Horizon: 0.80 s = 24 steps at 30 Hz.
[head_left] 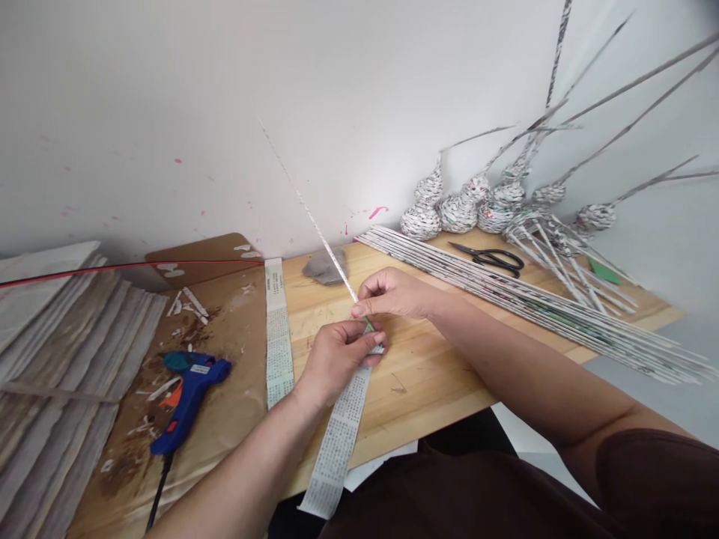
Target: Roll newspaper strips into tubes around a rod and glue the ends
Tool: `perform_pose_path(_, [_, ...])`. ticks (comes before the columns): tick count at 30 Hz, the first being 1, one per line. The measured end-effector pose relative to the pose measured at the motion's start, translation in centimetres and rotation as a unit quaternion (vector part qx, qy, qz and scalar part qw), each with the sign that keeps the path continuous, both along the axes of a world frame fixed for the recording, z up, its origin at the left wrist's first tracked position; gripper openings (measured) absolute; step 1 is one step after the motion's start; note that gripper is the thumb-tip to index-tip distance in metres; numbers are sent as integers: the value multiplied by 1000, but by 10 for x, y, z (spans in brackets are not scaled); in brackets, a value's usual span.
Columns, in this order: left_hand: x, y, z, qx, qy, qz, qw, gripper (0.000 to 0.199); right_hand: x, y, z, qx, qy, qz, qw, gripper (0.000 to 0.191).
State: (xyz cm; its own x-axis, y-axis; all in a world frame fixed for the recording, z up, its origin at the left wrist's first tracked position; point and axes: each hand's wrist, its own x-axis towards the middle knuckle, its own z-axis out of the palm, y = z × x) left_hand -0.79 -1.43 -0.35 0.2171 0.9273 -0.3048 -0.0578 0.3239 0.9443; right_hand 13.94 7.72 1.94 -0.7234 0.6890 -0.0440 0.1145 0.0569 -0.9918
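Observation:
My left hand (342, 355) is closed, thumb and fingers pinching the upper end of a newspaper strip (340, 438). The strip's free end hangs over the table's front edge. A thin rolled newspaper stick (314, 221) slants up and left from between my hands, with its lower part at the strip. My right hand (387, 293) is closed too, pinching this stick just above my left hand. A bit of green shows on the roll between the hands. Left of them lies another newspaper strip (277, 322).
A blue glue gun (188, 404) lies on stained cardboard (236, 374), by bundled newspaper stacks (61, 359). On the wooden table (427, 374) are a grey cloth (323, 268), rolled paper sticks (477, 284), black scissors (491, 257) and several woven paper gourds (421, 221) along the wall.

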Motion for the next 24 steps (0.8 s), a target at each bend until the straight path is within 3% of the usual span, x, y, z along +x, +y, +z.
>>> perform_pose_path(10, [-1, 0, 0, 16, -10, -7, 1000, 28, -4, -2, 0, 4, 5, -41, 999, 28])
perform_pose_path(17, [1, -2, 2, 12, -38, -1, 999, 25, 4, 3, 4, -51, 10, 84, 995, 26])
perform_pose_path(24, [2, -2, 3, 7, -34, 6, 999, 23, 0, 2, -1, -32, 32, 23, 999, 25])
